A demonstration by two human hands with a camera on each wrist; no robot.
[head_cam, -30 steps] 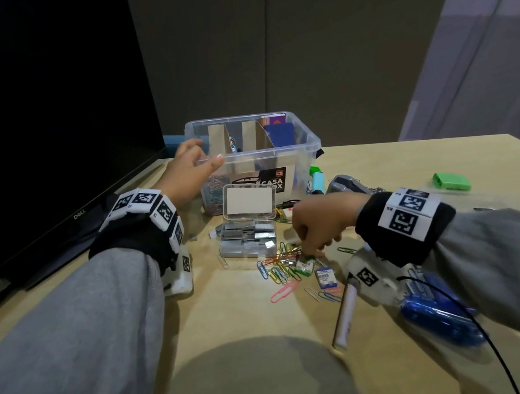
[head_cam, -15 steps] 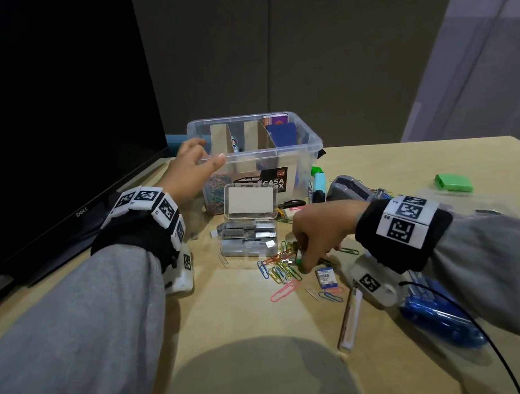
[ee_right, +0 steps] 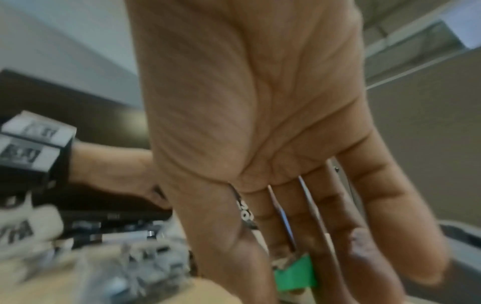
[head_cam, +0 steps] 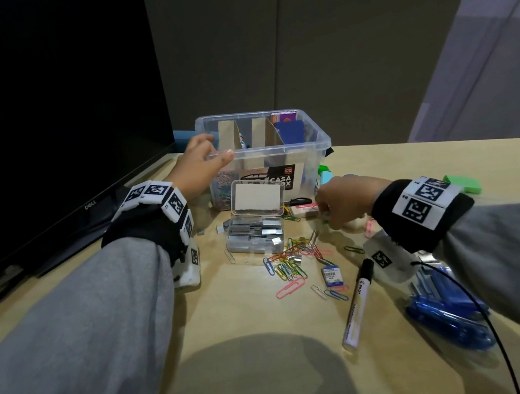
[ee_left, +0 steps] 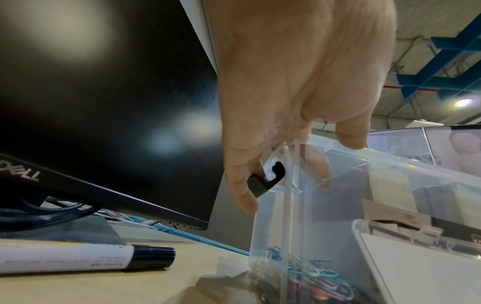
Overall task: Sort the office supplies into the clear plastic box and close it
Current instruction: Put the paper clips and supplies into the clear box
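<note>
The clear plastic box (head_cam: 312, 151) stands open at the back of the desk, with cardboard dividers inside and paper clips (ee_left: 320, 277) in its left compartment. My left hand (head_cam: 212, 156) grips the box's near left corner, fingers curled over the rim (ee_left: 338, 152). My right hand (head_cam: 325, 217) hovers just right of the open staple case (head_cam: 258, 227) and pinches a small green clip (ee_right: 294, 275) between thumb and fingers. Loose coloured paper clips (head_cam: 287, 265) lie scattered in front of the case.
A black monitor (head_cam: 39, 128) fills the left side. A white marker (head_cam: 357, 307), a bag of blue pens (head_cam: 448, 313), a small labelled packet (head_cam: 331, 275), a white eraser (head_cam: 302, 209) and a green block (head_cam: 462, 183) lie on the desk. A second marker (ee_left: 86, 259) lies by the monitor.
My right hand rose from the paper clip pile and moved back and right, carrying the green clip. The left hand stayed on the box corner.
</note>
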